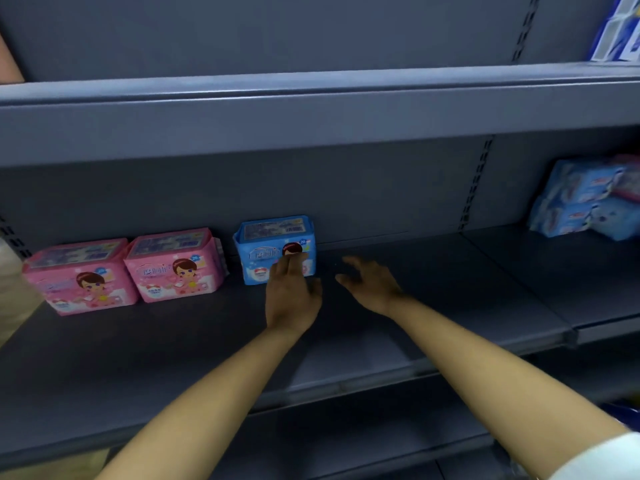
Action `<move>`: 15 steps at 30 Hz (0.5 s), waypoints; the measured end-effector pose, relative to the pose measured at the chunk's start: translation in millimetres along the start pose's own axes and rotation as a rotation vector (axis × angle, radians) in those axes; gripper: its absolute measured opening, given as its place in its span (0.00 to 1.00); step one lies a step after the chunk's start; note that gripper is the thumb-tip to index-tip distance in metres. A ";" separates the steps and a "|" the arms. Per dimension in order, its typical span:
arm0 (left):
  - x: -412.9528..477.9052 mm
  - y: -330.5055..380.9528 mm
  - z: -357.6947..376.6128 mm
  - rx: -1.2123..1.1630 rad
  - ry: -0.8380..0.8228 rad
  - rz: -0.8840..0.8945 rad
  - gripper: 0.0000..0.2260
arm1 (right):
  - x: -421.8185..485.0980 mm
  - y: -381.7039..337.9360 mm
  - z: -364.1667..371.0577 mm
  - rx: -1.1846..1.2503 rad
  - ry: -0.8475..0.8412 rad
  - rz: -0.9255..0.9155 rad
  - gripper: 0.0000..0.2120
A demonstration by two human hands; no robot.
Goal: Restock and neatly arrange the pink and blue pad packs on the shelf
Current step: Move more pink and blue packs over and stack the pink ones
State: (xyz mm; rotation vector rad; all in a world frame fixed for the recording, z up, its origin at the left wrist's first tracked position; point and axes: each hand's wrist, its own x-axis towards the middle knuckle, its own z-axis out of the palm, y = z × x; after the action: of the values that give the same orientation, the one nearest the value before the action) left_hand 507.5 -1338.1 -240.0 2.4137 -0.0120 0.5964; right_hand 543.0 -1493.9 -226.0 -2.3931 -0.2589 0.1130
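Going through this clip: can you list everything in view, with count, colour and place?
pink pad packs: two, pink, upright side by side at the left of the middle shelf
blue pad pack: one, blue, upright just right of the pink ones, a gap between
stacked packs: several, mostly blue, blurred, far right of the same level
upper packs: count unclear, blue and white, top right corner
shelving: grey metal, several levels
left hand: fingers straight, touching the blue pad pack's front
right hand: open, over bare shelf beside it
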 end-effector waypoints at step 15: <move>11.6 120.8 89.9 0.157 -0.300 0.143 0.25 | -44.5 96.3 -105.4 -0.148 0.102 0.086 0.28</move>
State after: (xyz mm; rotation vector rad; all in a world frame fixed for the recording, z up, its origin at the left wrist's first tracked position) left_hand 536.4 -1485.7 -226.0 2.6510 -0.2750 0.3013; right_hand 530.6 -1642.3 -212.4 -2.5492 -0.1200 0.0115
